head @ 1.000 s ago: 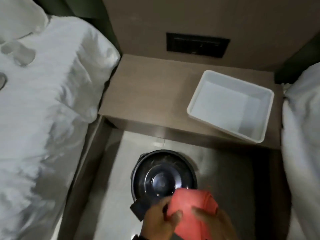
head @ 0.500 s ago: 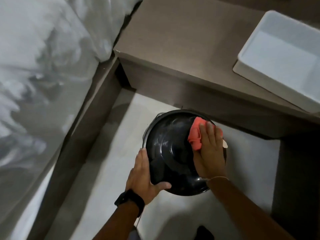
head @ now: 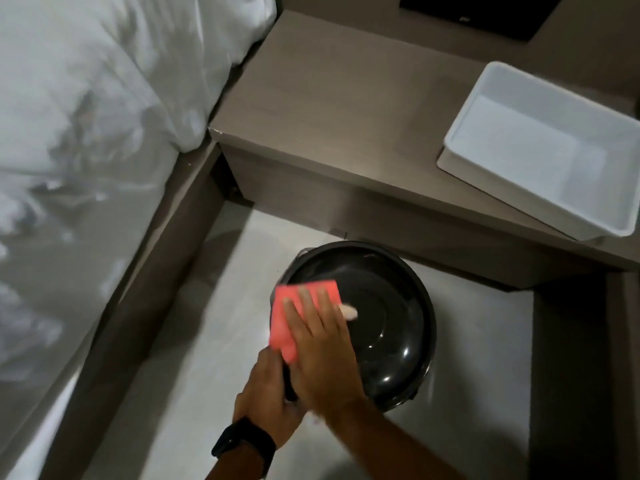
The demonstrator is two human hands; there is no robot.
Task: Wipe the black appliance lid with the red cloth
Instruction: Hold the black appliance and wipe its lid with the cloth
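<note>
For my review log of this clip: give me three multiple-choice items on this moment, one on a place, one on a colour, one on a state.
1. Where is the white bin?
A. on the wooden ledge
B. on the floor
C. on the bed

2. What colour is the cloth?
A. blue
B. red
C. green

3. What is the right hand doing?
A. hanging free
B. lifting the bin
C. pressing the cloth on the black lid

Answers: 1 A, it sits on the ledge; 2 B, plainly red; 3 C, fingers spread over the cloth.
</note>
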